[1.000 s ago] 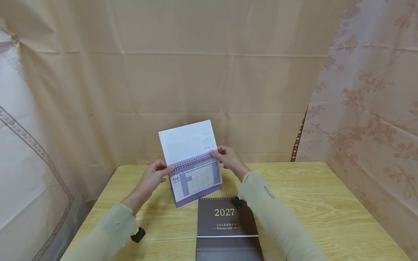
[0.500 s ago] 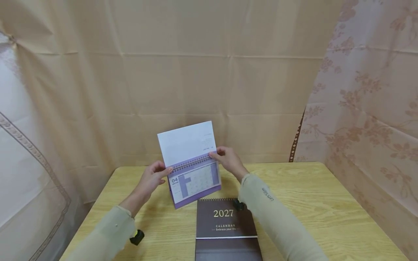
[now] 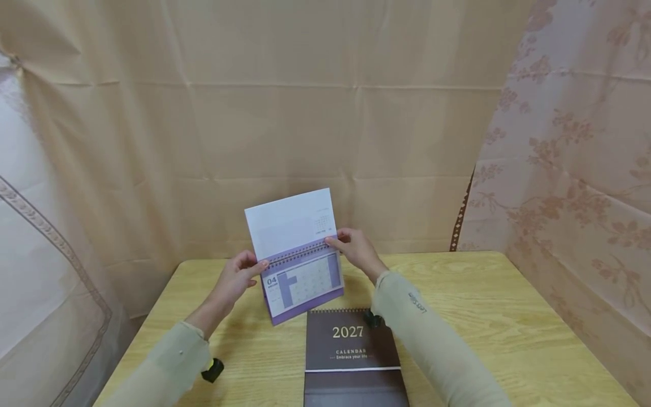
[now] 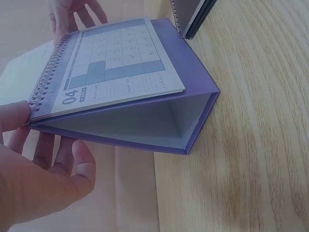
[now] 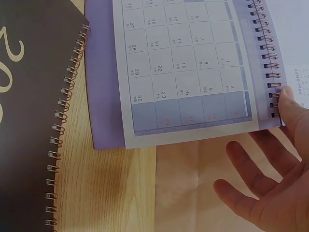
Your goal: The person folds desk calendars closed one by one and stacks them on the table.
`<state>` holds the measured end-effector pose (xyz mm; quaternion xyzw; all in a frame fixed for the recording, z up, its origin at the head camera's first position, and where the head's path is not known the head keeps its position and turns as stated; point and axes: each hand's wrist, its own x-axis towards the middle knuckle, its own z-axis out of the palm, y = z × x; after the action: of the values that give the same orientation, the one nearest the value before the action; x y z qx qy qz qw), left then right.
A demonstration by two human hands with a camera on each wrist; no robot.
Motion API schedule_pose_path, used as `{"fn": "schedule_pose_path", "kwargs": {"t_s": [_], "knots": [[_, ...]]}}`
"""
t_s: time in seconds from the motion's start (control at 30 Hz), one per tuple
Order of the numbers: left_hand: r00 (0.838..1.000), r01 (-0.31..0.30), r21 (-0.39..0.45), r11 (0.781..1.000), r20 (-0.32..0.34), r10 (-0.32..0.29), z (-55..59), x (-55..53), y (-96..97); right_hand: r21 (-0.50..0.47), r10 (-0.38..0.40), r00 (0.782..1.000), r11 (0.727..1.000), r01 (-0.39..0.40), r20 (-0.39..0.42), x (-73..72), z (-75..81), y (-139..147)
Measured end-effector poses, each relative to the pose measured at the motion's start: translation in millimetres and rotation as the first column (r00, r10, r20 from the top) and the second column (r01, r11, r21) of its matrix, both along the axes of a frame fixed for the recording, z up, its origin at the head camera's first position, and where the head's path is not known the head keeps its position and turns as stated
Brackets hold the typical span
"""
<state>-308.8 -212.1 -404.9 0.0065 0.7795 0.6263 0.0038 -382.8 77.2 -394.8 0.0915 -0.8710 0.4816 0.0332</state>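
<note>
A purple desk calendar (image 3: 307, 284) stands tilted on the table, its 04 page facing me and a white page (image 3: 290, 220) raised above the spiral binding. My left hand (image 3: 235, 281) pinches the binding's left end, thumb in front and fingers behind. At the right end, my right hand (image 3: 357, 249) holds the binding the same way. In the left wrist view the purple stand (image 4: 203, 92) shows its hollow triangular side. The right wrist view has the thumb on the coils (image 5: 273, 77), with the other fingers spread below the edge.
A dark brown 2027 calendar (image 3: 351, 345) lies in front of the purple one, partly under the right sleeve. The wooden table (image 3: 458, 305) reaches back to a beige curtain (image 3: 285, 113). A flowered curtain (image 3: 574, 169) hangs on the right.
The raised page's printing differs from one second ago: a small calendar grid now shows at its lower right. Both hands keep their hold on the binding, nearly still.
</note>
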Motion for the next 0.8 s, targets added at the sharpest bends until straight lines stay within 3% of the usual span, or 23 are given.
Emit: {"fn": "schedule_pose_path", "kwargs": {"t_s": [0.3, 0.6, 0.8], "knots": [[1.0, -0.018, 0.0, 1.0, -0.006, 0.018, 3.6, -0.1, -6.4, -0.005, 0.019, 1.0, 1.0, -0.019, -0.003, -2.5, 0.6, -7.1], [1.0, 0.009, 0.019, 1.0, -0.025, -0.009, -3.0, -4.3, 3.0, -0.022, 0.017, 1.0, 1.0, -0.017, 0.008, 0.4, 0.3, 4.2], [0.999, -0.018, 0.019, 1.0, -0.031, 0.018, -3.7, -4.8, 0.1, 0.001, 0.022, 1.0, 1.0, -0.022, -0.007, -2.9, -2.3, 2.0]]}}
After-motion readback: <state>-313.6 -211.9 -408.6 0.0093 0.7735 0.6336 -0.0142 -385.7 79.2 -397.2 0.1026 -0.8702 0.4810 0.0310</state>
